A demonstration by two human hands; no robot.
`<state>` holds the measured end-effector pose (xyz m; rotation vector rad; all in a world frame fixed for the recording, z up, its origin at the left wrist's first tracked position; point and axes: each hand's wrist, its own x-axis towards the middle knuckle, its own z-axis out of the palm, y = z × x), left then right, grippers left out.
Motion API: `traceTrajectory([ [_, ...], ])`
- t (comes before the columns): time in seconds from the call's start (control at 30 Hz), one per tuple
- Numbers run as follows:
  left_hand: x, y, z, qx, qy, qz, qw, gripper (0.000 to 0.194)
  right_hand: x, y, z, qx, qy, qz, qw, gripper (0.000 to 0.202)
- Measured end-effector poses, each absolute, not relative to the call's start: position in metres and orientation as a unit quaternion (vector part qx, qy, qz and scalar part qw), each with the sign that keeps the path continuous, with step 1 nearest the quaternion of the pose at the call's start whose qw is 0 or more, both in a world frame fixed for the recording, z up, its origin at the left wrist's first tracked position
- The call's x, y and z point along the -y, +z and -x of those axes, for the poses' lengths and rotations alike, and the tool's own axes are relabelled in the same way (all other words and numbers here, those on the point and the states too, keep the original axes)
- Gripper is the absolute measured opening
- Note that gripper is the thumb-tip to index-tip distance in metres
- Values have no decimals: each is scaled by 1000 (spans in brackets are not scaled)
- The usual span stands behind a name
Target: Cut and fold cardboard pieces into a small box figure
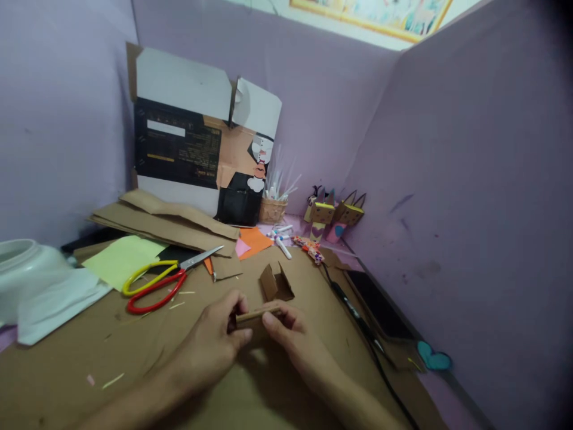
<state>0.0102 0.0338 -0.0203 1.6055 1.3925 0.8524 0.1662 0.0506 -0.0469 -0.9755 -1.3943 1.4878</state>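
Between my two hands is a small flat cardboard piece [256, 314], held just above the work surface with its edge facing me. My left hand [224, 328] is closed on its left end, thumb and fingers pinching it. On its right end my right hand [289, 328] is closed too, the thumb pressed on the near side. Just beyond my fingers stands a little folded cardboard box shape [277, 283] with pointed flaps. Large scissors [174, 276], with one yellow and one red handle, lie partly spread to the left.
Cardboard sheets [165, 224] and yellow-green paper [123, 260] lie behind the scissors. A white pot [33, 280] stands at the far left. On the right are a black corded tool [353, 310], a dark flat slab [380, 304] and a teal heart [434, 357]. Cat-faced cardboard figures [323, 212] stand behind.
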Motion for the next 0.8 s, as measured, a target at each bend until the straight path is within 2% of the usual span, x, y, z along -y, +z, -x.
traceTrajectory([
  [0.2,-59,-24,-6,-467,414,-630,462,23,-64,-51,-149,506,558,376,540,26],
  [0.47,-51,-44,-20,-549,451,-660,244,36,-55,-63,-146,570,450,443,526,31],
  [0.57,-52,-42,-22,-542,467,-629,303,37,-54,-62,-143,594,382,455,542,31],
  [0.7,-51,-41,-21,-475,377,-616,503,39,-54,-61,-147,587,348,464,565,30],
  [0.8,-48,-43,-22,-459,322,-647,517,39,-54,-61,-151,585,343,460,573,30],
])
